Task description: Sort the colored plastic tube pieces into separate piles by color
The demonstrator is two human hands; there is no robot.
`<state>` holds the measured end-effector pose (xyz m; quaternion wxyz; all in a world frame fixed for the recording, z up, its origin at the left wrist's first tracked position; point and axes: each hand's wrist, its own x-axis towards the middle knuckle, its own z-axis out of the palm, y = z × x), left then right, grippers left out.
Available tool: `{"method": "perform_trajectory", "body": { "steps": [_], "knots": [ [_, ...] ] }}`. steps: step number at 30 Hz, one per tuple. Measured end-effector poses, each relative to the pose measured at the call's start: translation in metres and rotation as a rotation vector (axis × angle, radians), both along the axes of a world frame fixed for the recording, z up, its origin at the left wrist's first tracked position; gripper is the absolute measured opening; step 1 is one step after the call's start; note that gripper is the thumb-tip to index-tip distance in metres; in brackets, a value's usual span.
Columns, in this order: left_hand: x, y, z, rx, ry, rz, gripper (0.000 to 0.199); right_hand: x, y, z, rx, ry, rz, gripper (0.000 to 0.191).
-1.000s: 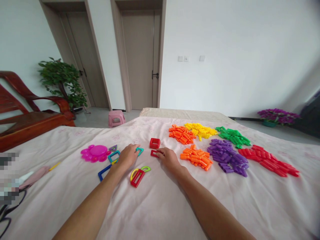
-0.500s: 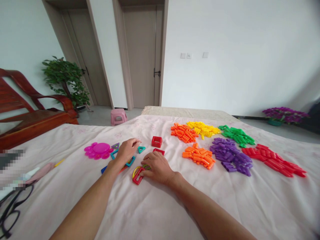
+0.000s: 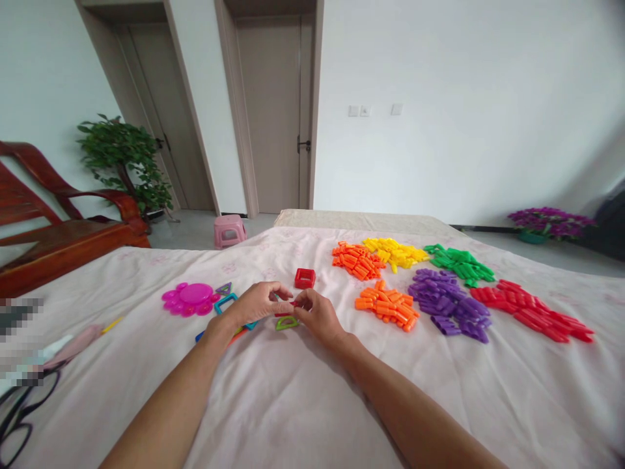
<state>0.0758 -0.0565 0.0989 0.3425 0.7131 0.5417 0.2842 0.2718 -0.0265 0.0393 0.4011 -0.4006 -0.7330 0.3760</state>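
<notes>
My left hand (image 3: pixel 266 303) and my right hand (image 3: pixel 315 314) meet over the cloth, both closed on a red tile (image 3: pixel 284 312) that their fingers partly cover. Just below them lies a green arched tile (image 3: pixel 286 323). Behind the hands stands a red square stack (image 3: pixel 305 278). A blue square tile (image 3: pixel 225 302) and a purple triangle (image 3: pixel 224 288) are left of my left hand, whose wrist and fingers hide part of the other blue tiles.
A pink flower-shaped piece (image 3: pixel 190 299) lies at the left, with black glasses (image 3: pixel 24 410) nearer. On the right are orange (image 3: pixel 388 305), yellow (image 3: pixel 395 253), green (image 3: pixel 459 264), purple (image 3: pixel 446 303) and red (image 3: pixel 532 309) piles on the cloth (image 3: pixel 273 404).
My left hand has moved right and my right hand has shifted slightly up, so they now meet at a red tile. The red and yellow pieces formerly under my right hand have left their spot.
</notes>
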Motion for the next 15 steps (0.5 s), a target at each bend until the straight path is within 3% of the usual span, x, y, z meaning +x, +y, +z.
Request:
{"method": "perform_trajectory", "body": {
  "steps": [2, 4, 6, 9, 12, 15],
  "knots": [
    [0.005, -0.002, 0.001, 0.007, 0.054, -0.022, 0.05, -0.001, 0.006, -0.005, -0.041, 0.106, -0.033, 0.011],
    [0.009, -0.001, 0.0, 0.057, 0.109, 0.005, 0.04, -0.001, 0.011, -0.01, -0.069, 0.182, -0.039, 0.014],
    [0.011, 0.002, -0.002, 0.128, 0.159, 0.08, 0.035, 0.001, 0.016, -0.011, -0.088, 0.22, -0.029, 0.016],
    [0.007, 0.008, -0.006, 0.172, 0.138, 0.21, 0.044, 0.009, 0.026, -0.008, -0.122, 0.247, -0.068, 0.021],
    [-0.002, 0.013, -0.012, 0.071, 0.098, 0.26, 0.042, 0.02, 0.036, -0.003, -0.228, 0.307, -0.166, 0.026],
    [-0.007, 0.015, -0.019, -0.019, 0.188, 0.194, 0.036, 0.028, 0.041, 0.0, -0.33, 0.296, -0.203, 0.025]
  ]
}}
